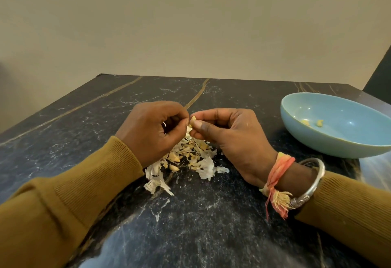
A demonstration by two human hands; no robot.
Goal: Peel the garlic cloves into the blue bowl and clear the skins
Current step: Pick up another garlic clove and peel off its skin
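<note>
Fingers [203,129] of our right hand [230,134] pinch a garlic clove [193,122] while our left hand [152,128] pinches its other side with curled fingers, likely stripping skin, both hands meeting knuckles-up just above the skins [190,157] heaped on the dark surface [211,225] so scraps drop there, the blue bowl [313,140] near on the right.

A dark, black marble-patterned tabletop [211,225], veined in white and crossed by two thin golden streaks at the far side, is seen from above. A loose pile of papery white garlic skins [204,167] is spread near its middle, and a few yellowish garlic cloves [174,167] are mixed into it. A shallow round light-blue ceramic bowl [330,142] is set upright toward the right edge, well apart from the pile.
</note>
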